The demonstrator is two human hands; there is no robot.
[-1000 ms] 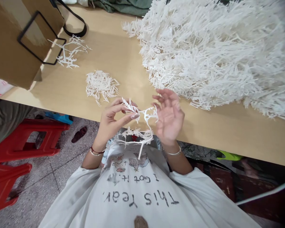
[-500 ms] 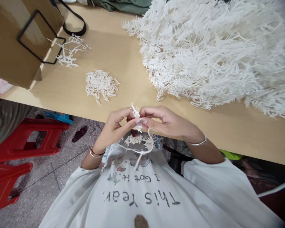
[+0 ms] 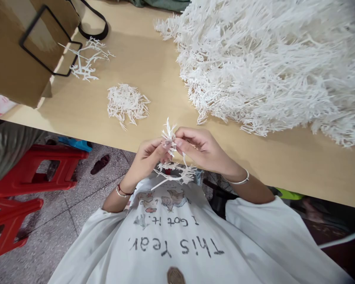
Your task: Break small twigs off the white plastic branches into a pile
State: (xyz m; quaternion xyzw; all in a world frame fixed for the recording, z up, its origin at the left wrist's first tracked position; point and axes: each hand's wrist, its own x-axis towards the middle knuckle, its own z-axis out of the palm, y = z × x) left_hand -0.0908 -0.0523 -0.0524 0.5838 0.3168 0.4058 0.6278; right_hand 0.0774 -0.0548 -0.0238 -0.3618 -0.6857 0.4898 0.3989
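Note:
Both hands meet at the table's near edge around a white plastic branch (image 3: 180, 173) with several forked stems and bristly tufts. My left hand (image 3: 150, 156) pinches one tuft of it between thumb and fingers. Thumb and forefinger of my right hand (image 3: 199, 148) close on the same tuft from the other side. The rest of the branch hangs below the hands, in front of the printed shirt. Just beyond the hands lies a small heap of short white sprigs (image 3: 127, 103). What exactly sits between the fingertips is partly hidden.
A large pile of white bristly branches (image 3: 269, 71) covers the table's right side. At the left, a bare branch (image 3: 90, 59) lies by a black wire frame (image 3: 49, 73) and a cardboard box (image 3: 14, 47). Red stools (image 3: 38, 169) stand on the floor.
The hands have turned the tuft more upright and moved slightly up. My left thumb has shifted away from the right one, and the hanging stem has swung to the left.

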